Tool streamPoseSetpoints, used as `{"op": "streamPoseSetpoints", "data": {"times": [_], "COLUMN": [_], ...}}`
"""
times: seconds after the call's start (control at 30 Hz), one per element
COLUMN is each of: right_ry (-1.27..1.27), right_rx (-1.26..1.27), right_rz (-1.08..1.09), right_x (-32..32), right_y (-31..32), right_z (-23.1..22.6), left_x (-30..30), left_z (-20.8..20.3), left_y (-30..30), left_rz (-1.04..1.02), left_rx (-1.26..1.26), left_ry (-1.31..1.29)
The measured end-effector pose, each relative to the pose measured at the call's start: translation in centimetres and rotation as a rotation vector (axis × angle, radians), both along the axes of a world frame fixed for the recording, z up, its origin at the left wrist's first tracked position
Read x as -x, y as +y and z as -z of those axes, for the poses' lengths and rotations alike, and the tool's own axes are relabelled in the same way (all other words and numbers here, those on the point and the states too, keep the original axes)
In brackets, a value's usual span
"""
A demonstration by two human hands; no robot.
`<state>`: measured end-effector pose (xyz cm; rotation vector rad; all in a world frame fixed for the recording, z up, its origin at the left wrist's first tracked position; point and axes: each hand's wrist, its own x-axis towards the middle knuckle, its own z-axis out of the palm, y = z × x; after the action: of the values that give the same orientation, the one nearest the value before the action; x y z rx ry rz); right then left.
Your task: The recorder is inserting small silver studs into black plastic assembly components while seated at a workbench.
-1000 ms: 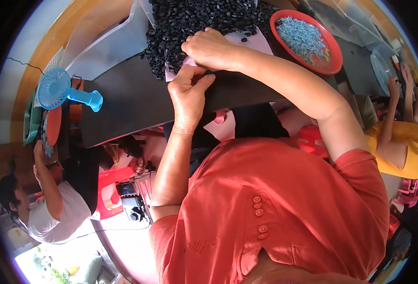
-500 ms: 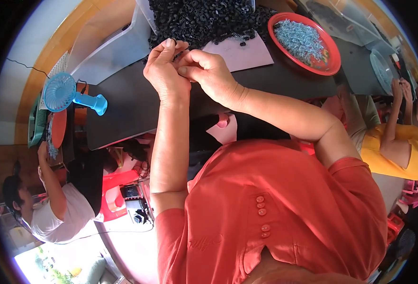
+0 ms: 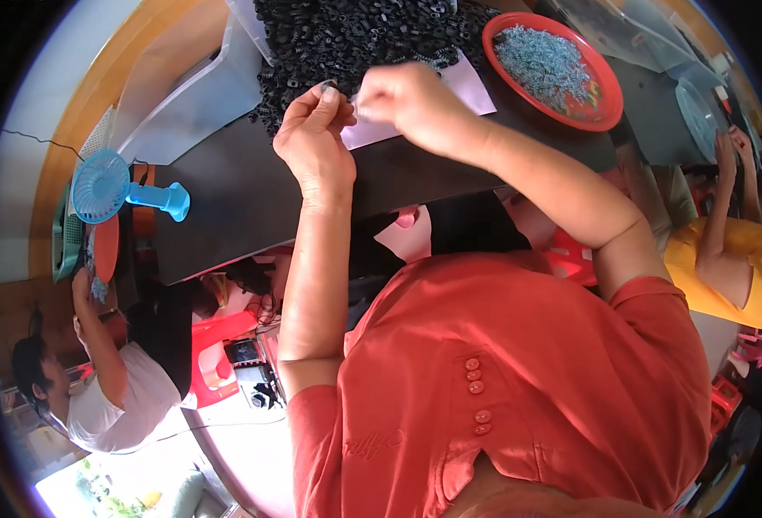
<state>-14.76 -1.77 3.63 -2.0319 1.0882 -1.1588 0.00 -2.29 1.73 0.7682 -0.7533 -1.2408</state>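
My left hand (image 3: pixel 316 142) is raised over the near edge of the black pile, thumb and fingers pinched on a small dark part (image 3: pixel 328 85) that barely shows at the tips. Just right of it, my right hand (image 3: pixel 415 104) is curled closed and blurred by motion; whatever its fingertips hold cannot be made out. The hands are slightly apart. Beyond them spreads a heap of small black plastic parts (image 3: pixel 346 39). A pale pink sheet (image 3: pixel 476 93) lies partly under the heap and behind my right hand.
A red tray (image 3: pixel 605 116) of small silvery pieces (image 3: pixel 540 65) is at the far right. Left of the heap stands a clear plastic bin (image 3: pixel 182 112); a blue fan (image 3: pixel 100 186) is by the black table's (image 3: pixel 225 203) left edge. Co-workers sit left (image 3: pixel 117 401) and right (image 3: pixel 713 268).
My right hand has moved right and slightly up, away from my left hand, where their fingers met. My left hand has shifted slightly right and down, still pinched.
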Motion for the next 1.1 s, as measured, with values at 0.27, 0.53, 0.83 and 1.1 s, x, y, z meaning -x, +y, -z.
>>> {"op": "streamPoseSetpoints", "data": {"times": [0.27,0.53,0.83,1.1], "right_ry": [-0.446,-0.497,-0.424,-0.067], "right_rx": [-0.326,-0.337,-0.258,0.256], "right_rz": [0.026,0.030,0.071,0.219], "right_x": [0.1,-0.2,-0.4,-0.3], "right_y": [-1.2,-0.9,-0.6,-1.0], "right_z": [-0.5,0.3,0.8,2.1], "left_x": [0.7,0.6,0.6,1.0], "left_z": [0.3,0.6,0.4,0.4], "left_y": [0.8,0.9,1.2,1.5], "left_rz": [0.101,0.088,0.064,-0.001], "left_rx": [0.003,0.003,0.002,0.030], "left_ry": [-0.194,-0.223,-0.278,-0.371]}}
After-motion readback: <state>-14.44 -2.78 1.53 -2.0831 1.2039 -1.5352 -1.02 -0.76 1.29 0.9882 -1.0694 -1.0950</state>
